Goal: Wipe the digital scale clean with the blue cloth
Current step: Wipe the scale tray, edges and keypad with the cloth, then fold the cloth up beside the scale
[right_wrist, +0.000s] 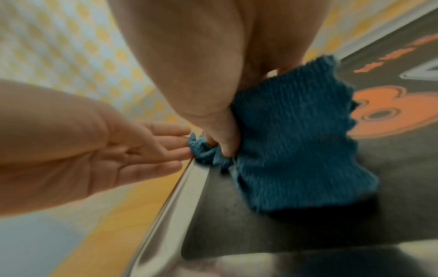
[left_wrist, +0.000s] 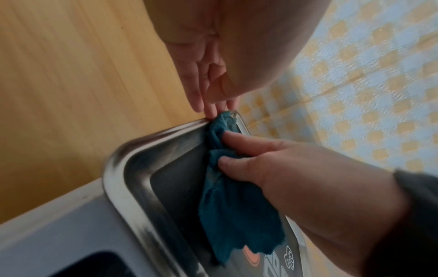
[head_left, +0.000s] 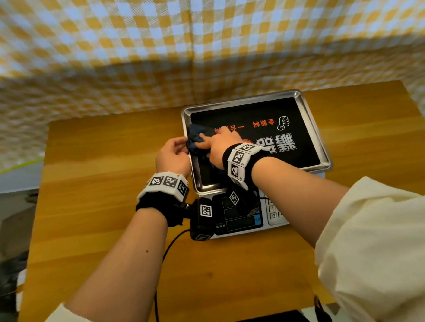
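The digital scale stands on the wooden table, its steel tray [head_left: 245, 100] lined in black with orange and white print. A crumpled blue cloth [head_left: 196, 138] lies on the tray's left part. My right hand [head_left: 208, 142] pinches the blue cloth [left_wrist: 237, 206] between thumb and forefinger and holds it down on the tray [left_wrist: 123, 168]. My left hand [head_left: 179, 146] is at the tray's left rim [right_wrist: 170, 196]. Its straight fingers [right_wrist: 166, 148] touch the bunched end of the cloth [right_wrist: 291, 140] by the rim. The right hand's [right_wrist: 222, 144] palm hides part of the cloth.
The scale's display and keypad [head_left: 273, 211] face me, partly hidden by the wrist cameras. Bare wooden table [head_left: 109, 181] lies left and in front. A yellow and blue checked cloth [head_left: 138, 50] hangs behind. A dark flat object [head_left: 261, 321] sits at the near edge.
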